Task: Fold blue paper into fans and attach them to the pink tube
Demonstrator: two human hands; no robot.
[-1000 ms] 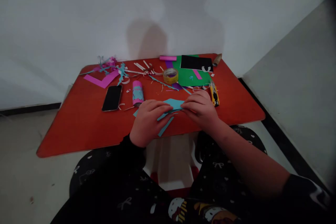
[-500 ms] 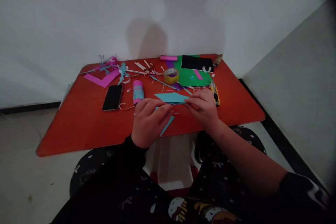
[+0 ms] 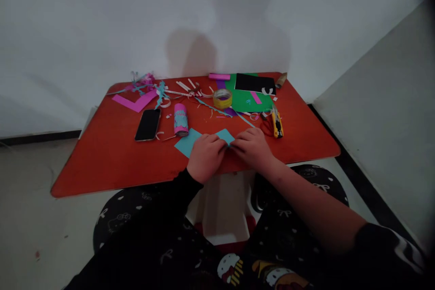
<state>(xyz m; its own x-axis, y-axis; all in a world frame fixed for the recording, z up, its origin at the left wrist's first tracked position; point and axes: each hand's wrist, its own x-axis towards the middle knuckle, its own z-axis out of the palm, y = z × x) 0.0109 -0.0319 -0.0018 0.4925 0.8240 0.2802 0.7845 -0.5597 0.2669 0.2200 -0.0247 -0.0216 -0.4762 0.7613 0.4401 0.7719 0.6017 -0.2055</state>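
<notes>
Near the front edge of the table, my left hand (image 3: 208,156) and my right hand (image 3: 252,146) are close together, fingers closed on a small piece of light blue paper (image 3: 224,135). Its near edge is pinched between the fingertips, and part of it is hidden behind my left hand. Another light blue sheet (image 3: 187,142) lies flat on the table, partly under my left hand. Just beyond it lies a pink tube with a torn-edged blue wrap (image 3: 181,119).
The red table (image 3: 112,154) holds a phone (image 3: 148,124), a tape roll (image 3: 222,99), a yellow box cutter (image 3: 277,123), green paper (image 3: 243,99), a black sheet (image 3: 254,83), a pink paper piece (image 3: 136,101) and several curled scraps. A wall stands behind it.
Both hands have come down and closer together with the blue paper, from above the table to near its front edge. The flat blue sheet shows more now.
</notes>
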